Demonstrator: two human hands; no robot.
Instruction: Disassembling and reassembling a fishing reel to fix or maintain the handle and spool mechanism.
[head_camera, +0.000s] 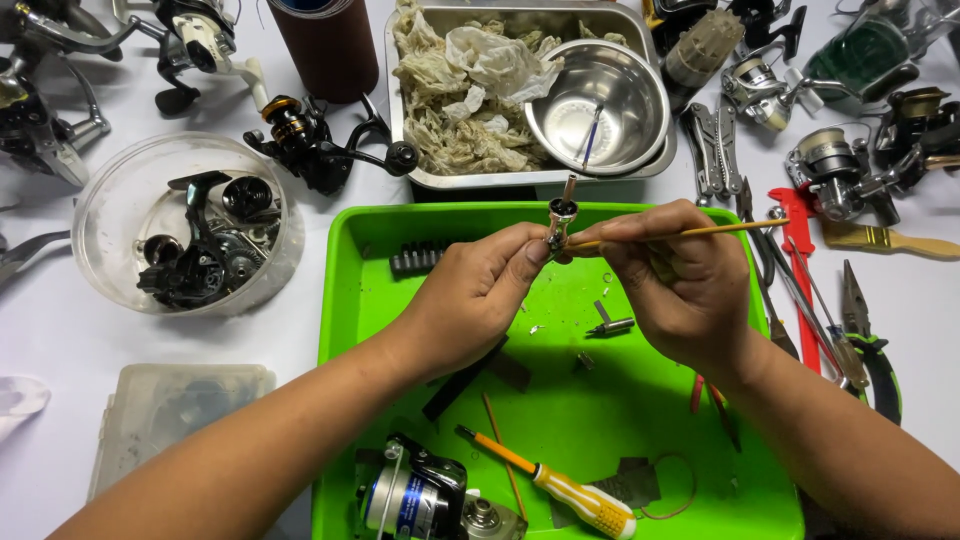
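L hand (470, 295) w/ small metal part (561, 218), R hand (672, 285) w/ thin brush (700, 232) over green tray (345, 300)

Two hands over the tray: left hand (470, 295), right hand (680, 290).

One green tray (345, 300). One metal pan (400, 120), far centre, with one steel bowl (610, 100) inside.

One clear round tub (110, 200), left; one clear lidded box (170, 410), near left.

One yellow-handled screwdriver (560, 488) in the tray, near. One thin brush (700, 231) in the right hand. One flat paintbrush (890, 240), right.

One reel (415, 495) in the tray; one black reel (320, 145) far left of the pan. Reels at far right: at least four, overlapping, exact count unclear.
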